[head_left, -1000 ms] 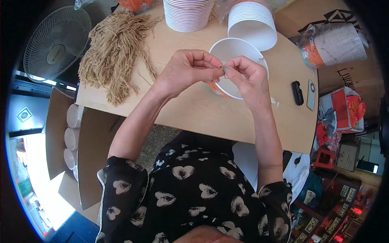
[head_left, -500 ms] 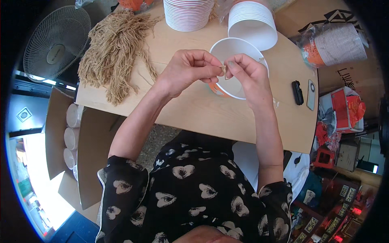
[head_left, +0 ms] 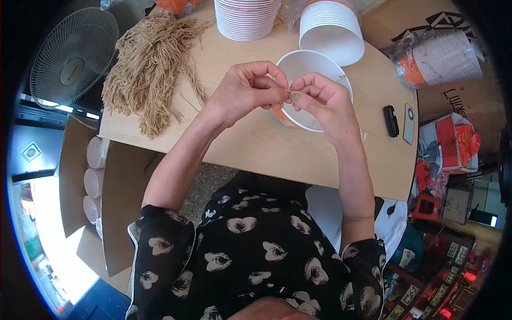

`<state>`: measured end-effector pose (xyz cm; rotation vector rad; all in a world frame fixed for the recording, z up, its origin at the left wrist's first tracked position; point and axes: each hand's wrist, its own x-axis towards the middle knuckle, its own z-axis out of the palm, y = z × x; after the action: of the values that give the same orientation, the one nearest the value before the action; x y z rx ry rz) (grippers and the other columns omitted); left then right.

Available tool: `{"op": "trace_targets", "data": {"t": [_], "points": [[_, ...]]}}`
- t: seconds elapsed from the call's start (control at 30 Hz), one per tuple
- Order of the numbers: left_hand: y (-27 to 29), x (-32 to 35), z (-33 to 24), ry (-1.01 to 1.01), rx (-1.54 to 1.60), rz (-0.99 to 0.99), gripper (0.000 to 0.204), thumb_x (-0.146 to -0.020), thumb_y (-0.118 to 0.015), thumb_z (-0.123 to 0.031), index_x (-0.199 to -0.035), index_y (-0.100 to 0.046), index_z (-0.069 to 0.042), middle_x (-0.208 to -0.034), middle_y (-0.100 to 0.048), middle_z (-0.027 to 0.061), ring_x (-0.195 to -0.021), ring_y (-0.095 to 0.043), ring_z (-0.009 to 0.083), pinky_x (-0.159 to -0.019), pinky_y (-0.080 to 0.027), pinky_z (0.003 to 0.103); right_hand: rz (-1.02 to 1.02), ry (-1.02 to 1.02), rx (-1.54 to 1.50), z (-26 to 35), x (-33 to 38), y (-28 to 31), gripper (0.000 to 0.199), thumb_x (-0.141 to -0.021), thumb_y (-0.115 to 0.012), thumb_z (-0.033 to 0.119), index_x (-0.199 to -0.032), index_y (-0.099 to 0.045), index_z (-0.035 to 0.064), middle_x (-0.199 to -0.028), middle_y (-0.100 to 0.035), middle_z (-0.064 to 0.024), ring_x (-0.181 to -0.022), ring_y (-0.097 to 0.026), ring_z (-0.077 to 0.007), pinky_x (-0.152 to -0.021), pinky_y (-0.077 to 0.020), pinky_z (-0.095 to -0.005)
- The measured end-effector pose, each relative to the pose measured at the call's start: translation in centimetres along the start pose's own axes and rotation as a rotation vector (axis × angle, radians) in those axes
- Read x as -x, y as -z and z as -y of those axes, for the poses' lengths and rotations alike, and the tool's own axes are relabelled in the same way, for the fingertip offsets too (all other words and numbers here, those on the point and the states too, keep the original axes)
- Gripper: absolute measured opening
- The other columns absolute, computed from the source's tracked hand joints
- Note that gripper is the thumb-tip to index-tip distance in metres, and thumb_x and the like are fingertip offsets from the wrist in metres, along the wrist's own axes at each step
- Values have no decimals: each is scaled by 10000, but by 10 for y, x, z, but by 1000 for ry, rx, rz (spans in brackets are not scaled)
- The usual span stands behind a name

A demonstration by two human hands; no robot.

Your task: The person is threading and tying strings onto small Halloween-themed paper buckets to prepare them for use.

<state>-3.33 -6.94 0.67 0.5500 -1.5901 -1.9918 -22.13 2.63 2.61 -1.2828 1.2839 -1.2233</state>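
Note:
Both of my hands meet above a white paper bucket (head_left: 335, 74) with some orange on its outer side. My left hand (head_left: 250, 90) pinches a short bit of tan string (head_left: 289, 90) between thumb and fingertips. Against it, my right hand (head_left: 322, 101) pinches the same string, its thumb pressed to the fingers. Most of the string is hidden by the fingertips. To the left on the table (head_left: 240, 141) lies a big bundle of tan strings (head_left: 149, 69), some trailing off toward my left wrist.
Stacked white buckets stand at the back (head_left: 248, 21), and another stack (head_left: 333, 34) lies tipped beside them. A black object (head_left: 391, 121) and a phone (head_left: 409, 124) lie at the right edge. Left are a fan (head_left: 74, 69) and an open carton (head_left: 120, 213); a bagged stack (head_left: 440, 58) is far right.
My fingertips have drawn closer together, and my right thumb has shifted left over the string. The small tan loop seen between them before is now mostly covered.

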Motion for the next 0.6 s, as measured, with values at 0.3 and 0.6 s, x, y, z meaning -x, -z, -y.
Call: {"op": "trace_targets", "data": {"t": [0.3,0.6], "points": [[3,2,-2,-54,-4,64,104,-869,-732,-19,-954,-671,-26,-836,-724,41,-755,-660,72,-691,-527,207,41,-5,-55,-1,-1,2,125,-924,-645,9,-1034,-631,-48,-882,-679,-68,-785,-626,-104,-735,-510,-234],[0,3,-3,-52,-46,32,102,-868,-740,-22,-946,-674,-26,-830,-720,32,-736,-643,59,-655,-503,191,26,1,-20,0,-1,9,169,-943,-648,125,-1035,-651,-16,-867,-670,-42,-799,-586,-90,-757,-466,-240]]}}
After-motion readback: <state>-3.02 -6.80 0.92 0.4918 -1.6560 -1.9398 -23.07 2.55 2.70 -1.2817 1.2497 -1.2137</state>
